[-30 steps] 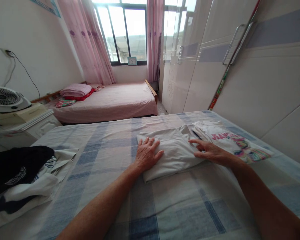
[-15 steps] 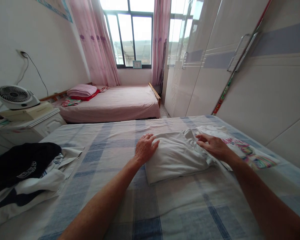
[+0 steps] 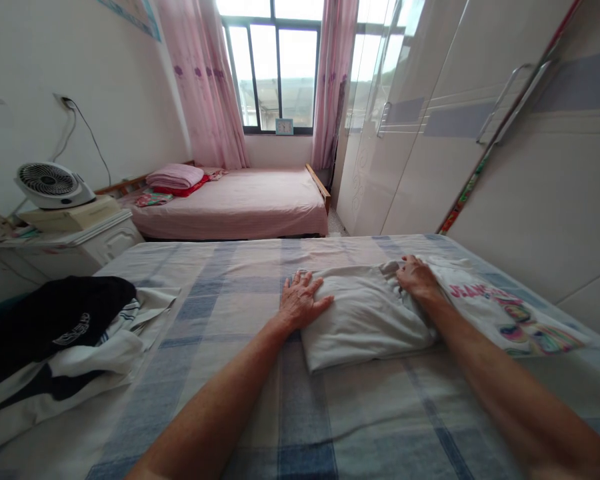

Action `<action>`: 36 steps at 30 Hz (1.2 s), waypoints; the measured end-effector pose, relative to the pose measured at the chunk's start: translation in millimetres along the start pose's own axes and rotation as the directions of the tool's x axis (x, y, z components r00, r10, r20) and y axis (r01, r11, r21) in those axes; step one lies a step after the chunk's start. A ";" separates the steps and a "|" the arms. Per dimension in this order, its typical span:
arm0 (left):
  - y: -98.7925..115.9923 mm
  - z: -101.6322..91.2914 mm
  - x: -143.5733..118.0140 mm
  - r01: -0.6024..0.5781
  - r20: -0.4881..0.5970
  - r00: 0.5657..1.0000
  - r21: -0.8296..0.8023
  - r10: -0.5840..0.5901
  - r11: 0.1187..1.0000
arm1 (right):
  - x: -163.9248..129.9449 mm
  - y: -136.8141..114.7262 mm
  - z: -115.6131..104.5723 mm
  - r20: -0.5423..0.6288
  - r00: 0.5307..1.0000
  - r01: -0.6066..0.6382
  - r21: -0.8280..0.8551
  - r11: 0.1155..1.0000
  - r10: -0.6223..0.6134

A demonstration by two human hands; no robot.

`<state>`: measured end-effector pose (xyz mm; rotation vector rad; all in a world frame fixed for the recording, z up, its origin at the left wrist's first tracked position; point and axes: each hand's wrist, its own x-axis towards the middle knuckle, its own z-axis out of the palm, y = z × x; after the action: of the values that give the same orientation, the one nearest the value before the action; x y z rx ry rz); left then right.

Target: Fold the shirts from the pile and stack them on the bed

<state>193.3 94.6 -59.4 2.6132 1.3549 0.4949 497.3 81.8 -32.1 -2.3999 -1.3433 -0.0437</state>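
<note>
The folded white garment (image 3: 365,313) lies on the checked bedspread (image 3: 230,293) at the middle of the bed, and the left hand (image 3: 300,301) rests flat on its nine o'clock edge with fingers spread, gripping nothing, much as it did half a second ago. The right hand (image 3: 417,277) has slid up to the garment's one o'clock corner, its fingers now curled and bunching the cloth there, beside the printed T-shirt (image 3: 505,317) at three o'clock. A pile of dark and white clothes (image 3: 55,340) sits well apart at nine o'clock.
</note>
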 end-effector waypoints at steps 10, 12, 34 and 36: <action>2.4 -2.2 -1.2 0.014 0.032 0.999 0.012 -0.014 1.000 | -97.4 -85.4 27.8 0.307 0.792 0.546 0.032 0.837 -0.528; 3.1 -3.7 -1.2 0.012 0.043 0.999 0.007 -0.012 1.000 | -90.1 -58.1 29.6 0.316 0.859 0.445 -0.073 0.892 -0.403; 0.1 -0.4 -0.7 0.106 0.044 0.994 -0.029 -0.105 0.994 | -46.2 -77.7 31.8 0.362 0.862 0.424 -0.133 0.896 -0.354; 0.0 0.0 -0.2 0.114 0.043 0.993 -0.044 -0.112 0.992 | -47.8 -67.6 27.0 0.312 0.903 0.361 -0.173 0.916 -0.297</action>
<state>193.3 94.4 -59.5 2.4786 1.4510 0.4493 411.3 83.8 -45.8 -2.3947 -1.9690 0.0556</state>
